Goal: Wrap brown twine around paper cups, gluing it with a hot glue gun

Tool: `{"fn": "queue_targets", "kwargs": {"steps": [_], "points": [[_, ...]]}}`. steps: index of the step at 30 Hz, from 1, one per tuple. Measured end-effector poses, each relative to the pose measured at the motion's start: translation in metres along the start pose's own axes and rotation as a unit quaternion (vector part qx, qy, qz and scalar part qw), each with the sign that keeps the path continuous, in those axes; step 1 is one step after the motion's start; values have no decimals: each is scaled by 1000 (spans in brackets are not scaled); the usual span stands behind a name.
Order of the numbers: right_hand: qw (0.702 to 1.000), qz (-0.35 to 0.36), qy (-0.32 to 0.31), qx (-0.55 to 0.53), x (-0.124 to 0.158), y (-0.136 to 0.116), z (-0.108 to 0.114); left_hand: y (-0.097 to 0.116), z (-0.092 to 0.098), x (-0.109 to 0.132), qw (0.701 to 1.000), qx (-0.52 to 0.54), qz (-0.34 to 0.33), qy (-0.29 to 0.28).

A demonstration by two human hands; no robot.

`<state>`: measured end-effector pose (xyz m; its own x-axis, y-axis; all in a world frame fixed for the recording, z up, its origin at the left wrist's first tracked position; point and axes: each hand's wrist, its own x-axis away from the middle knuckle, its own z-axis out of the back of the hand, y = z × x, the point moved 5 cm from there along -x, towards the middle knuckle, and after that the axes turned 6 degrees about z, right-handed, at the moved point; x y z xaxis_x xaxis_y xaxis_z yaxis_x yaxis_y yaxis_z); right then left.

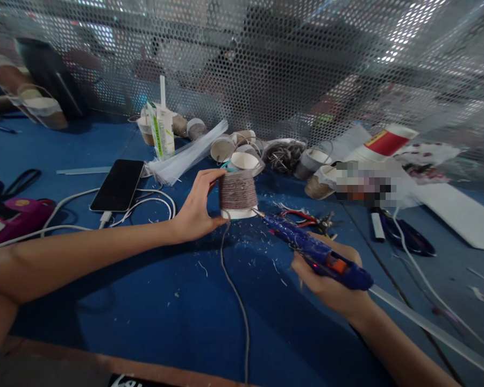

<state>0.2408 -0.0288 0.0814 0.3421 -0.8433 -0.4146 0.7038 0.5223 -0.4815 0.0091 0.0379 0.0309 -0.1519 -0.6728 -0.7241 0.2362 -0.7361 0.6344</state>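
My left hand (197, 207) grips a paper cup (239, 193) wrapped in brownish-grey cord, fingers at its top and thumb near its base. A white band of the cup shows below the windings. From the cup a loose grey cord (236, 293) trails over the table toward me. In my right hand (333, 279) is a blue glue gun (312, 247), a red light glowing on its side. Its nozzle points left and meets or nearly meets the white band. A clear glue stick (431, 325) sticks out of its rear end.
Behind stands a perforated metal screen (234, 70). Cord-wrapped cups, a drink carton (161, 131) and a bundle of clear glue sticks (189, 153) lie along it. A phone (118, 185) with a white cable is at left. Red-handled pliers (302, 217) lie beyond the glue gun.
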Motion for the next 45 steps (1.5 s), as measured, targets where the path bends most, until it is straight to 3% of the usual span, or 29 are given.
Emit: {"fn": "queue_targets", "kwargs": {"steps": [11,17,22,26,30,32,35,38,40,41,43,45], "points": [[997,-63,38,-23,1,9,1,-2,-1,0,999,36,5,-4],[994,-107,23,-28,1,17,1,-4,-3,2,999,52,9,11],[995,-96,15,-26,-1,21,-2,-4,-4,4,997,70,-11,18],[996,-50,23,72,-7,28,5,-3,-3,3,998,54,-12,16],[973,-10,-60,225,-19,48,13,0,0,2,1000,8,-3,-1],[967,-26,-101,234,-24,62,19,1,1,1,1000,-6,1,-4],[977,-48,-83,192,-26,70,37,1,2,1,1000,-2,-4,3],[983,-69,4,170,-24,52,56,1,1,0,1000,10,-10,8],[990,-70,53,110,-20,26,55,-1,0,1,1000,19,-2,17],[997,-54,37,34,-19,12,45,-2,0,1,999,25,6,23],[992,-50,-89,-79,-16,-13,10,-5,-1,2,998,42,23,37],[980,-68,-158,-96,-14,-28,-22,-8,-1,4,996,64,38,49]]}}
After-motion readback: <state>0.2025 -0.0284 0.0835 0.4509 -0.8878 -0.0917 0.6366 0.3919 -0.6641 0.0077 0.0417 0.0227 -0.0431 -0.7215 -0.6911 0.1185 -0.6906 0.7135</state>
